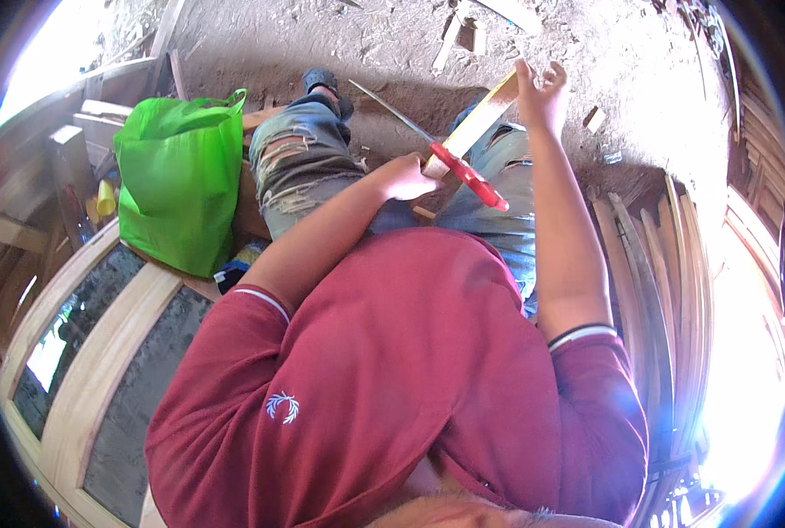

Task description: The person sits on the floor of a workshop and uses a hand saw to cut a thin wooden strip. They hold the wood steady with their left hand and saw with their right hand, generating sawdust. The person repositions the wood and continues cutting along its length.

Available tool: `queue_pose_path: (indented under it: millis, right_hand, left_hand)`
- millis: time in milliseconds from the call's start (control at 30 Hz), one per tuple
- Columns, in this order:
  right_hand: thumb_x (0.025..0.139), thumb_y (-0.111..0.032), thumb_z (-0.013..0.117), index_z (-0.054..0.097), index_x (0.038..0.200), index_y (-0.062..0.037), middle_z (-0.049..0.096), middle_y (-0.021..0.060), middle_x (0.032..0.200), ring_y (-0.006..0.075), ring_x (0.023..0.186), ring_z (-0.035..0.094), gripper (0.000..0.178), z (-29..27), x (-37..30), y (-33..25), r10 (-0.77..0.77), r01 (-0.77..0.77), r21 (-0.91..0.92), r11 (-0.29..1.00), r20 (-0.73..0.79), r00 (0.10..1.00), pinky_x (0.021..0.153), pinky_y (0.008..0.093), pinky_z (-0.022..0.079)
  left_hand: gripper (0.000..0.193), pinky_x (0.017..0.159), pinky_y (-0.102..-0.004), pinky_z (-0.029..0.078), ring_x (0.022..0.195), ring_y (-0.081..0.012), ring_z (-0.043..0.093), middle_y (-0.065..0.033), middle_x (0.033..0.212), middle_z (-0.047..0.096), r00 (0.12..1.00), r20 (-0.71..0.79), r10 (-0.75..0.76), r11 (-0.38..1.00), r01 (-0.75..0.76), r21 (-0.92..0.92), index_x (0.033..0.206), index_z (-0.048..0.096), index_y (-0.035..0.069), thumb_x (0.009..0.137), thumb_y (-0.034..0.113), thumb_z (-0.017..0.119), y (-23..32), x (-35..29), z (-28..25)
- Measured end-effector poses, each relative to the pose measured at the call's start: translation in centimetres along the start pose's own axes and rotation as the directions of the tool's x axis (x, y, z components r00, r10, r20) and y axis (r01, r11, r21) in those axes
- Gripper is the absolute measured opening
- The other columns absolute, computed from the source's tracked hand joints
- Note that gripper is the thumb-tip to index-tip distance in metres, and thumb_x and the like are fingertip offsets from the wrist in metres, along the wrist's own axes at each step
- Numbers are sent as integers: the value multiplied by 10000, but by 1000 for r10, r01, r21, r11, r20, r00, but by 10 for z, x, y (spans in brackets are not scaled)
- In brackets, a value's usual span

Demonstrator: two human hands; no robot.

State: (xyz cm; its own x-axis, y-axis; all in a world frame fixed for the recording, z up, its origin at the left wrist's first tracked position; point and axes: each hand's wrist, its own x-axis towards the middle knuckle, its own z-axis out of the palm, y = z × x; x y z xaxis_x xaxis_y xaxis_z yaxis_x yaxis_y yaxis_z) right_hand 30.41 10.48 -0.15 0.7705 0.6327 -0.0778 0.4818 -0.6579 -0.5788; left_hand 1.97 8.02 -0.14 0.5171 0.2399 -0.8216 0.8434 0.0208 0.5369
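A pale strip with a yellowish edge, apparently wood (480,126), slants across the space above my knees. My left hand (406,179) is closed on its near end. At the far end, the fingers of my right hand (542,97) are bent against the strip, the other fingers curled beside it. Crossing the strip near my left fingers is a red-handled tool (470,176) with a long thin metal shaft, like a screwdriver. Its shaft points away to the left and its handle toward my right thigh. Whether my left fingers also touch the tool is hidden.
A bright green bag (181,180) stands at my left, by a wooden frame with dark panels (102,352). Long wooden slats (665,299) lean at my right. Wood scraps (450,40) lie on the rough dirt floor (322,40) ahead.
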Motion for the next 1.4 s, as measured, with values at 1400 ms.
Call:
queue_pose_path:
  millis: [1400]
  right_hand:
    - [925, -347, 730, 679, 1277, -51, 732, 233, 1069, 386, 1002, 717, 463, -74, -128, 62, -613, 172, 694, 699, 458, 644, 899, 437, 548]
  left_hand:
    - [959, 1043, -449, 512, 1269, -362, 631, -277, 1358, 632, 743, -611, -273, 792, 534, 296, 1383, 547, -84, 857, 708, 669, 29, 2, 17]
